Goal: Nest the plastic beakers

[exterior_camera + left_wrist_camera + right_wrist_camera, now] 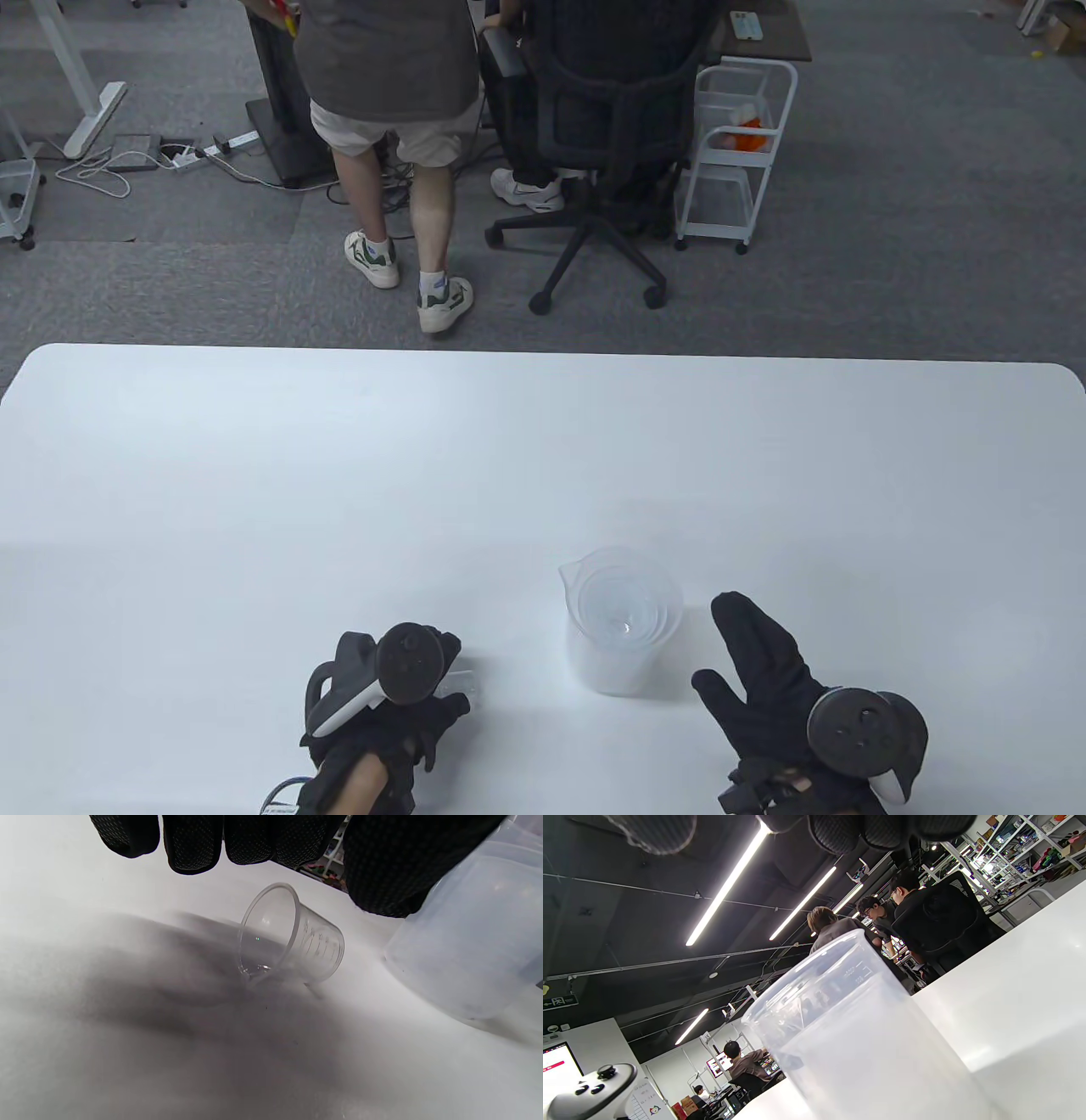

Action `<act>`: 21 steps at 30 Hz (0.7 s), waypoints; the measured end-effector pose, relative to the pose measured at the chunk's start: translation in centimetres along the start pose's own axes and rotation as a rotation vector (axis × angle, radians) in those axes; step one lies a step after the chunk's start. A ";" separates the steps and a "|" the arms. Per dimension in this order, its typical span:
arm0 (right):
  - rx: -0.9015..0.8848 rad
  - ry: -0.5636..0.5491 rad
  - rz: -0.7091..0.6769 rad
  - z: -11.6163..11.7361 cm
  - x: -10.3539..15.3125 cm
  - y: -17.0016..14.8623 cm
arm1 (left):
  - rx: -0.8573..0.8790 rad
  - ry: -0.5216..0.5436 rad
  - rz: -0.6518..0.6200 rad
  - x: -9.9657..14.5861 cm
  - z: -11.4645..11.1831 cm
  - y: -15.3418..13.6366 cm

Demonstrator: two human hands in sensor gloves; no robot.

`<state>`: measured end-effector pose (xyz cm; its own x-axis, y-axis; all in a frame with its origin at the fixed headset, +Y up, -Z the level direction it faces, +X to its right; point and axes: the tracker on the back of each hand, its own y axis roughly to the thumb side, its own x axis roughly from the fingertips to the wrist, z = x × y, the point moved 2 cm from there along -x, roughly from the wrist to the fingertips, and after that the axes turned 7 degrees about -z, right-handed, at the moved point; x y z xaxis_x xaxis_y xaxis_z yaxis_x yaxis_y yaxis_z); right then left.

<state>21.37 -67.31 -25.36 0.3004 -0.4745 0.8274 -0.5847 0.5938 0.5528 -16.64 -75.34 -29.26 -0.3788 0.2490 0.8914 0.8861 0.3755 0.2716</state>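
Observation:
A stack of translucent plastic beakers (pixel 624 624) stands upright on the white table (pixel 509 458), several smaller ones nested inside the largest. A small clear beaker (pixel 292 938) lies on its side on the table to the left of the stack; it also shows in the table view (pixel 465 683). My left hand (pixel 424 696) hovers over it, and its fingers (pixel 195 840) hang above the beaker without touching. My right hand (pixel 751 671) is spread open to the right of the stack, apart from it. The stack fills the right wrist view (pixel 865 1043).
The table's far edge (pixel 543 350) borders a carpeted office floor. A standing person (pixel 390 127), an office chair (pixel 611 144) and a white trolley (pixel 734 153) are beyond it. The stack's wall shows at the right of the left wrist view (pixel 466 942).

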 end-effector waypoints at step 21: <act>-0.026 -0.018 0.013 0.0 1.1 -0.6 | -0.118 0.074 -0.029 -1.0 -1.8 0.4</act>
<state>22.06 -68.24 -24.81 0.2787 -0.4781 0.8330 -0.5688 0.6167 0.5442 -15.44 -77.12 -29.43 -0.3878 0.1712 0.9057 0.9019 0.2732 0.3345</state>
